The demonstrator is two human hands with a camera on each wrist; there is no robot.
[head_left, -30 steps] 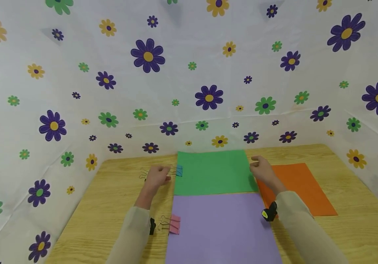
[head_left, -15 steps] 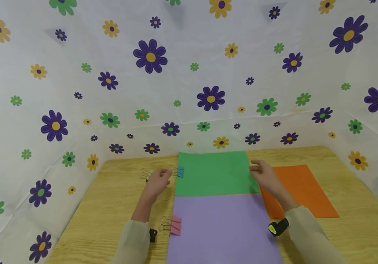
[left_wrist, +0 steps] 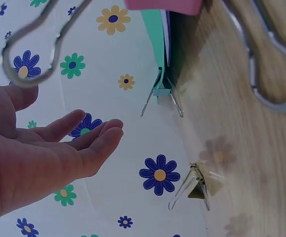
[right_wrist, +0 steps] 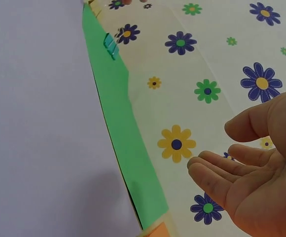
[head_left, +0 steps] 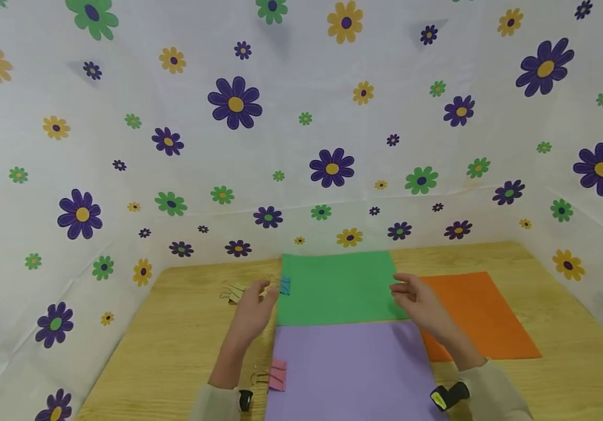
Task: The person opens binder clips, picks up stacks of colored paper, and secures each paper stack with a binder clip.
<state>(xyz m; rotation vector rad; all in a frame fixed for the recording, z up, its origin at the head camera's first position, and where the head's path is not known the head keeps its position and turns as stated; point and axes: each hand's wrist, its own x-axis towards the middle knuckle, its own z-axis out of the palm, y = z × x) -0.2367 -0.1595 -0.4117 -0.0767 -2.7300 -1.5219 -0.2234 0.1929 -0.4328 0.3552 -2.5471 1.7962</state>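
My left hand (head_left: 252, 313), fingers loosely extended and holding nothing, hovers beside the left edge of a green sheet (head_left: 340, 286). A blue binder clip (head_left: 285, 285) grips that edge, close to the fingertips. Below the green sheet lies a purple sheet (head_left: 354, 368) with a pink binder clip (head_left: 278, 375) on its left edge. A gold binder clip (left_wrist: 196, 182) stands loose on the table in the left wrist view. Over the right side of the green sheet is my right hand (head_left: 422, 307), its palm bare in the right wrist view (right_wrist: 261, 187).
An orange sheet (head_left: 482, 316) lies on the wooden table (head_left: 175, 339), to the right of the other sheets and partly behind the right forearm. A white flower-print cloth (head_left: 280, 140) walls the table at the back and both sides.
Both hands have drawn slightly nearer to me, and their fingers have loosened and spread. The head view has tilted up a little. Sheets and clips look unmoved.
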